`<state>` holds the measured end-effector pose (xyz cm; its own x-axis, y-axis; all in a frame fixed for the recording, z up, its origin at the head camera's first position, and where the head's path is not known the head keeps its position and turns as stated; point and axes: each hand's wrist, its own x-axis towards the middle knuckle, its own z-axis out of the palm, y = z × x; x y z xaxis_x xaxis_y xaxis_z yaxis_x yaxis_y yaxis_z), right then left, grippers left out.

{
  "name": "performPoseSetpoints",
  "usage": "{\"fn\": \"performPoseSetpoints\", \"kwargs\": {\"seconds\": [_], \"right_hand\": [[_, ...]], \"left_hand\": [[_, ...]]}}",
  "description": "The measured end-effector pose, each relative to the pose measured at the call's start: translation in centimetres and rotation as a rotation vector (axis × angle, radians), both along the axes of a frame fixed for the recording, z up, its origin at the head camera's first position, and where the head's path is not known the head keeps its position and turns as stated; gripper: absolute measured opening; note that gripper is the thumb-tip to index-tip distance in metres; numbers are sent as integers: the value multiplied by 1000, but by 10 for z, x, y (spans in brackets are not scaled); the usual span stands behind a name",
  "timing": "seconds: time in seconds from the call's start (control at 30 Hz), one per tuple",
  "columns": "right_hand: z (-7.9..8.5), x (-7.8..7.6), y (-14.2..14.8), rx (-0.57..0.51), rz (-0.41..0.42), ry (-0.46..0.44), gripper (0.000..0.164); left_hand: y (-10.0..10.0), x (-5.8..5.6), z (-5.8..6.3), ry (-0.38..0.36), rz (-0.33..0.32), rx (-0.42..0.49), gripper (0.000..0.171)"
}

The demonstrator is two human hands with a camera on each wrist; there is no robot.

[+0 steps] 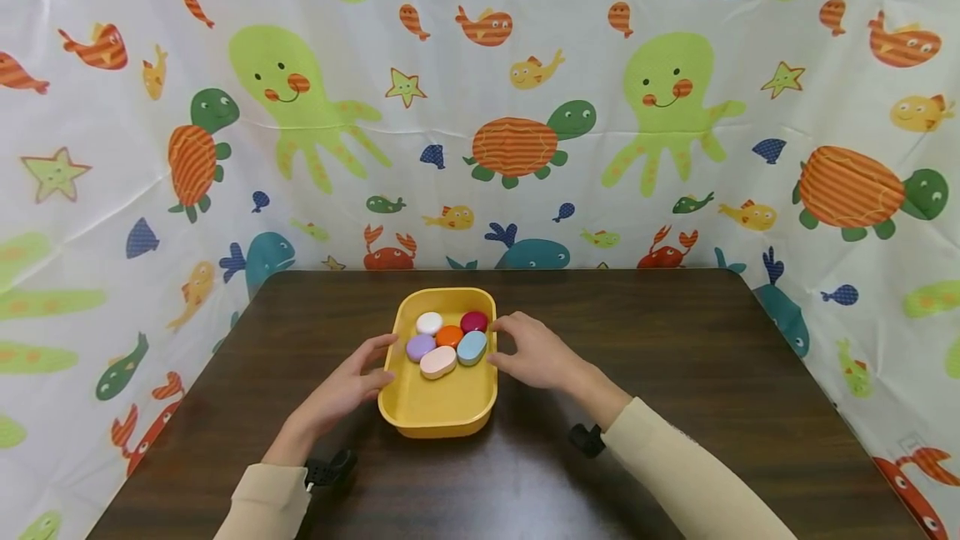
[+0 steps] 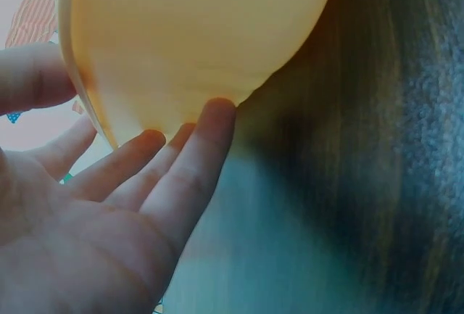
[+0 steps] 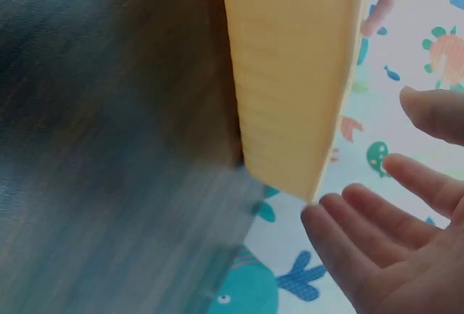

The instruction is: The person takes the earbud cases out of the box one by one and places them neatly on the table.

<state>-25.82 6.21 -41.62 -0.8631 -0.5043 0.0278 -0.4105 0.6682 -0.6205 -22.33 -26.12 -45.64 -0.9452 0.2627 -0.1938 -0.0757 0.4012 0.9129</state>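
Observation:
A yellow rectangular plastic bin with rounded corners stands on the dark table. Inside, toward its far half, lie several smooth rounded pieces: white, crimson, orange, purple, light blue and pale pink. My left hand is at the bin's left side; in the left wrist view its extended fingertips touch the outer wall, thumb by the rim. On the other side, my right hand has its fingers spread loosely beside the right wall, without gripping it.
The dark wooden table extends to both sides of the bin. A white cloth printed with sea animals hangs behind and along the sides. Dark straps with small devices are on both wrists.

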Motion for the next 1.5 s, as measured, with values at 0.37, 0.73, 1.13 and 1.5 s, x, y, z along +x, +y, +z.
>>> {"fn": "performPoseSetpoints", "kwargs": {"seconds": [0.37,0.73,1.13,1.5], "right_hand": [[12,0,-16,115,-5,156,39],[11,-6,-32,178,61,210,38],[9,-15,-47,245,183,256,41],[6,-19,-62,281,248,227,44]], "left_hand": [[1,-3,1,2,15,-3,63],[1,2,-1,2,22,-10,65],[1,2,-1,-6,37,-32,64],[1,2,-1,1,39,-23,64]]}}
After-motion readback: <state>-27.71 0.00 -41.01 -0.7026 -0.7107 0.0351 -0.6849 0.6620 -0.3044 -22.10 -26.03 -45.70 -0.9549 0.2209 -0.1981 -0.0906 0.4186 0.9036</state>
